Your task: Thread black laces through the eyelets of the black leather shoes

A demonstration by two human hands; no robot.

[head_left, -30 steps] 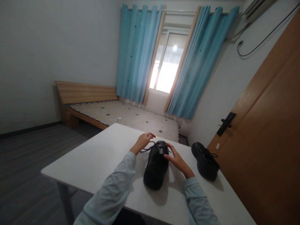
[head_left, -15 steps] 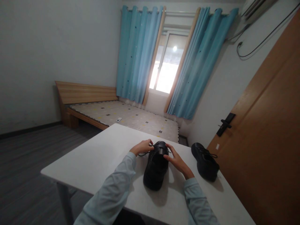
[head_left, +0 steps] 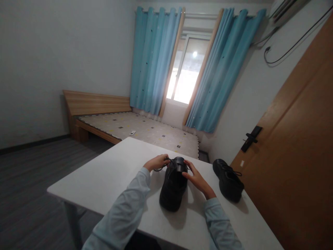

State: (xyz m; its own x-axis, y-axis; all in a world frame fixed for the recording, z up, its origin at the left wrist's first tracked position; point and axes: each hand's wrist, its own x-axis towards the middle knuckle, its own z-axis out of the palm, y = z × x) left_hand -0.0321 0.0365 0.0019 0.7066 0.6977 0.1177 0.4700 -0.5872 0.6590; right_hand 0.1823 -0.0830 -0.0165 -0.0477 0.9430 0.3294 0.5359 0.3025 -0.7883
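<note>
Left hand (head_left: 156, 162) first: we have it pinched shut on the black lace (head_left: 162, 165) at the far end of the black shoe (head_left: 173, 184), and it has slid in from a second ago, when it was lifted a little higher with the lace drawn out wider. Our right hand (head_left: 198, 180) stays half curled, fingertips resting on the shoe's other side, gripping nothing we can make out. That shoe lies mid-table, between both hands, on the white table (head_left: 109, 180); we judge the lace is being worked snug. Off to the right sits the second black shoe (head_left: 228, 180), well apart. No brand, label or writing is readable anywhere.
</note>
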